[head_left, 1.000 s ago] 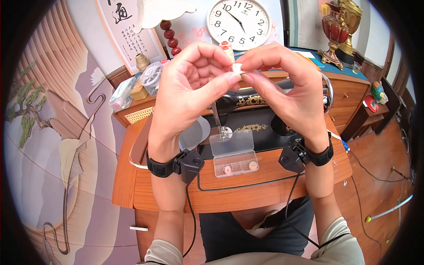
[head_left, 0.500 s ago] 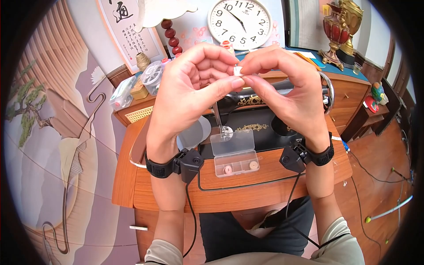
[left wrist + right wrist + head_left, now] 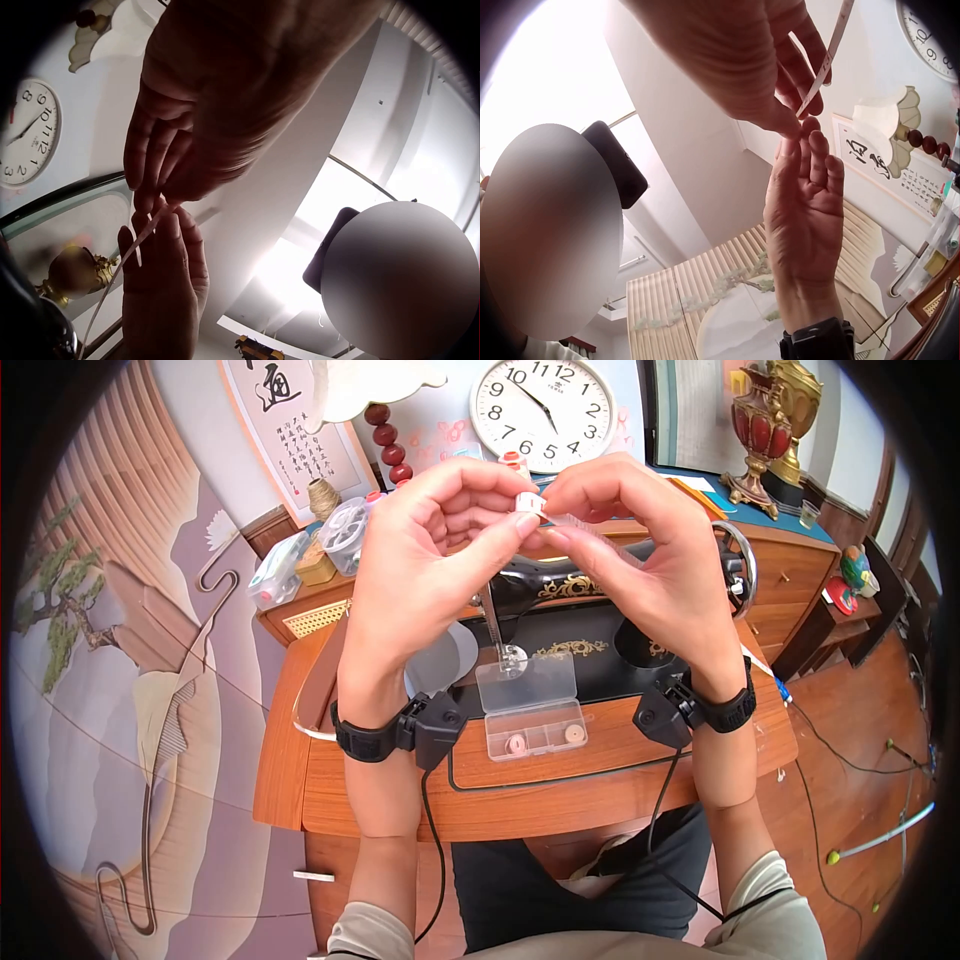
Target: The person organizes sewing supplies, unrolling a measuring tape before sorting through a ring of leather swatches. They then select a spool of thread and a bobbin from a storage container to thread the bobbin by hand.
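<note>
The left hand point(image 3: 415, 565) pinches a small white rolled tape point(image 3: 530, 504) between thumb and fingers, in front of the clock. Against the left fingertips, the right hand point(image 3: 665, 560) has its thumb and index finger curved in at the tape. From the meeting fingers a thin pale strip with printed marks point(image 3: 823, 71) runs off in the right wrist view; the same strip point(image 3: 120, 266) hangs in a curve in the left wrist view. Below the hands, an open clear plastic box point(image 3: 535, 732) holds two small round pieces. The fingertips partly hide the roll.
A black sewing machine point(image 3: 575, 585) with gold patterns stands behind the box on the wooden table point(image 3: 400, 800). Plastic containers point(image 3: 278, 572) and thread spools are at the back left. A wall clock point(image 3: 541, 410) and ornate vases point(image 3: 757, 430) are behind.
The white roll has shifted slightly left and turned, into the left fingertips. The right fingertips now sit a little apart from it. The box and machine have not moved.
</note>
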`<control>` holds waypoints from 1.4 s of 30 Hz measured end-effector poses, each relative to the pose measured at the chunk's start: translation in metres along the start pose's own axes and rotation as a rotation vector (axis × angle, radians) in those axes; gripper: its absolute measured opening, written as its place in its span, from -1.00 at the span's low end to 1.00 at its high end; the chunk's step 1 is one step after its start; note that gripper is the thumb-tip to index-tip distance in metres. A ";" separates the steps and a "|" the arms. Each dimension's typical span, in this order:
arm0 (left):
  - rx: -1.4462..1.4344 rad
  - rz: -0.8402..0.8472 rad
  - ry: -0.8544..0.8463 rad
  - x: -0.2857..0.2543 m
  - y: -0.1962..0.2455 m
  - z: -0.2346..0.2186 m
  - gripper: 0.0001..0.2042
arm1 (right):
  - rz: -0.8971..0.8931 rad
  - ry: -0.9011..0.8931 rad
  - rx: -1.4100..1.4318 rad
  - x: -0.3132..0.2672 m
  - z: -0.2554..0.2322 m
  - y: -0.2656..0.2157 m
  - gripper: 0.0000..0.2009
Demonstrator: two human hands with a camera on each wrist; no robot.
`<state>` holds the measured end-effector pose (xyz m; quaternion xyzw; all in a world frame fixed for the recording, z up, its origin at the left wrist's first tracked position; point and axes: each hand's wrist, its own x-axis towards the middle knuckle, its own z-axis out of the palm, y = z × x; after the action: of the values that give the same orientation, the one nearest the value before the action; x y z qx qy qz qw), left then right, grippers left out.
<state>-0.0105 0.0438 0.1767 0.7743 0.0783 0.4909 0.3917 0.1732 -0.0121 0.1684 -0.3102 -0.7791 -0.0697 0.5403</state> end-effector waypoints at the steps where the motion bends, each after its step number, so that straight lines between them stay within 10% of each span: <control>1: 0.000 0.000 0.000 0.000 0.001 0.000 -0.81 | -0.001 0.041 0.038 0.000 0.003 0.001 -0.87; 42: -0.199 -0.118 -0.116 0.000 0.000 0.001 -0.75 | -0.040 0.038 0.073 0.000 -0.004 0.002 -0.88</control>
<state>-0.0096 0.0438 0.1766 0.7526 0.0517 0.4270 0.4986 0.1778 -0.0124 0.1697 -0.2729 -0.7769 -0.0579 0.5644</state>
